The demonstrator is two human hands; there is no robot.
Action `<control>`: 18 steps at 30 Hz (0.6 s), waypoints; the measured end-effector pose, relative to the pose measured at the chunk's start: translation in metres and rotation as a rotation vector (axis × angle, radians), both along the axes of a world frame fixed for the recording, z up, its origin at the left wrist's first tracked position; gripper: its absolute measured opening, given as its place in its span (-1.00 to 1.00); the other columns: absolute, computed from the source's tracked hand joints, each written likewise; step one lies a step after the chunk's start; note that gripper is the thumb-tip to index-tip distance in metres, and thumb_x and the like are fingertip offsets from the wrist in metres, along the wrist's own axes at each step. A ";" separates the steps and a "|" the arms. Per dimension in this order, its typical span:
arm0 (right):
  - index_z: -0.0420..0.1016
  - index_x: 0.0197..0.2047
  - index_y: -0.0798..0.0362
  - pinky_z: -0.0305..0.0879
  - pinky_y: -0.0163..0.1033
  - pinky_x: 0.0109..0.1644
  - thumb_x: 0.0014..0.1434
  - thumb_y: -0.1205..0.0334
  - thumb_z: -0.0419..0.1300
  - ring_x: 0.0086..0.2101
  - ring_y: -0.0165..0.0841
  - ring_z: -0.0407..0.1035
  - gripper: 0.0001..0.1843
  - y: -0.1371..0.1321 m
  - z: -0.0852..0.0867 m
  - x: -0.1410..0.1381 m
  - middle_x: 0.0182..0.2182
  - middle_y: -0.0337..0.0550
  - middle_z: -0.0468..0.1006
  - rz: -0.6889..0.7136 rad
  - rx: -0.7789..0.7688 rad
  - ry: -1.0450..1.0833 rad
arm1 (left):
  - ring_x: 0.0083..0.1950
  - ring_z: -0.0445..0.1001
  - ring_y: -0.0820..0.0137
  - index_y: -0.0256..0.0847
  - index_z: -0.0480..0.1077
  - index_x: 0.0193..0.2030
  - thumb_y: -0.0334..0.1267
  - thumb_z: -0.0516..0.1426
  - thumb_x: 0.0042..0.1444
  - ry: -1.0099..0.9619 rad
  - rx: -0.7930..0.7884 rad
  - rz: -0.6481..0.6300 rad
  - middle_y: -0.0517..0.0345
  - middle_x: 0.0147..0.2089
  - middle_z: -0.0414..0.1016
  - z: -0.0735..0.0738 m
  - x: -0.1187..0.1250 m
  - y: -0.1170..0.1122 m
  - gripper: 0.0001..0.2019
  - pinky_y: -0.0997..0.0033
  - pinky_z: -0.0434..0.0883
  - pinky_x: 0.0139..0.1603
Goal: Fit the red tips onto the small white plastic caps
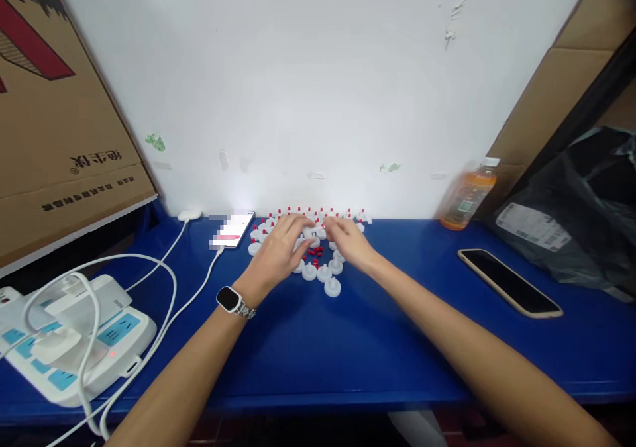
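Several small white round plastic caps lie in a cluster on the blue table, with a little heap of red pieces among them. More white caps with red tips stand in a row by the wall. My left hand, with a watch on its wrist, reaches over the cluster, fingers bent toward a white cap. My right hand meets it from the right, fingers pinched together at the same spot. What the fingertips hold is too small to name.
A lit phone charges at the back left, its white cables running to a power strip at the left edge. A dark phone lies right. An orange drink bottle and a black bag stand at the back right. Cardboard boxes flank both sides.
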State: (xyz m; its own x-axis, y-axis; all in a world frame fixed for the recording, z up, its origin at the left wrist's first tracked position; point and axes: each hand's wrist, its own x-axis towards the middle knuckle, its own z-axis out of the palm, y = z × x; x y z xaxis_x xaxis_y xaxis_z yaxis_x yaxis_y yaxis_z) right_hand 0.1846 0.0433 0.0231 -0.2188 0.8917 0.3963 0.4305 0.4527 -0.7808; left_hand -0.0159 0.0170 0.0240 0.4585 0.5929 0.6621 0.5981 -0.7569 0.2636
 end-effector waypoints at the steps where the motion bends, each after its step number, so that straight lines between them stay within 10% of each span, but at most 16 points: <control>1: 0.07 -0.53 -0.01 0.02 -0.29 -0.47 0.35 -0.04 -0.13 -0.57 -0.43 0.05 -0.55 0.005 0.001 0.006 -0.65 -0.32 0.13 -0.061 -0.027 0.032 | 0.19 0.34 0.19 -0.13 0.32 0.09 -0.19 0.03 0.36 -0.011 0.029 0.043 -0.02 0.10 0.41 0.003 -0.004 0.000 -0.77 0.09 0.30 0.24; 9: 0.55 -0.37 0.05 0.08 -0.18 -0.08 0.26 0.11 0.10 -0.24 -0.28 0.34 -0.71 0.016 -0.009 0.024 -0.36 -0.14 0.56 -0.141 0.159 -0.534 | 0.08 0.44 0.23 -0.10 0.38 0.12 -0.06 0.10 0.30 -0.059 -0.172 0.076 0.06 0.08 0.49 -0.010 -0.013 0.013 -0.68 0.16 0.39 0.12; 18: 0.60 -0.13 0.03 0.19 -0.21 -0.11 0.25 0.08 0.15 -0.27 -0.33 0.38 -0.73 0.003 -0.005 0.016 -0.32 -0.17 0.59 0.102 0.087 -0.319 | 0.00 0.47 0.24 -0.09 0.37 0.14 -0.02 0.11 0.27 -0.073 -0.213 0.076 0.03 0.05 0.50 -0.013 -0.012 0.012 -0.63 0.15 0.42 0.05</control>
